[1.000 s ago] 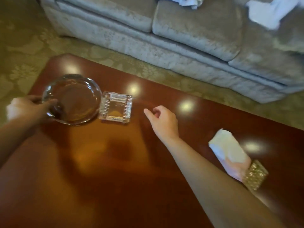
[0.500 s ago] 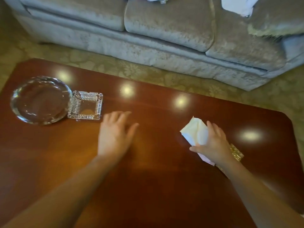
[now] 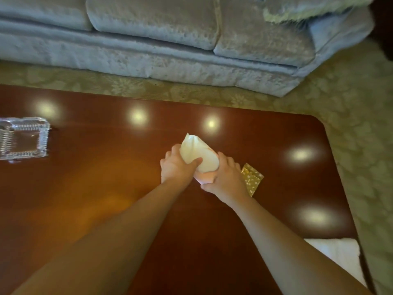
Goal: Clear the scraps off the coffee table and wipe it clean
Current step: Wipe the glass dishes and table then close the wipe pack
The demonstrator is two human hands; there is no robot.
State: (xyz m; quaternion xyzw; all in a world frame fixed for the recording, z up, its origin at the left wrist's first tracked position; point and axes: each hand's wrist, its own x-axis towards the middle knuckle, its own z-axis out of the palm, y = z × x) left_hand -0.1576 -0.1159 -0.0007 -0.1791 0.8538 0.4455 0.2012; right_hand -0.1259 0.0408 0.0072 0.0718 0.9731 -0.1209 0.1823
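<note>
A white tissue pack [image 3: 198, 153] with a pinkish lower end sits at the middle of the glossy red-brown coffee table [image 3: 85, 209]. My left hand [image 3: 176, 167] grips its left side, thumb across the front. My right hand [image 3: 225, 177] holds its right side and lower end. Just right of my right hand a small gold patterned wrapper [image 3: 252, 177] lies flat on the table, partly hidden by that hand.
A square cut-glass ashtray [image 3: 23, 138] stands at the table's left edge of view. A white folded cloth [image 3: 338, 255] lies at the table's near right corner. A grey sofa [image 3: 170, 39] runs along the far side, with patterned carpet [image 3: 361, 145] between and to the right.
My left hand has moved right from the bare tabletop onto the tissue pack, joining my right hand. The view has shifted right, so the round glass dish is out of sight.
</note>
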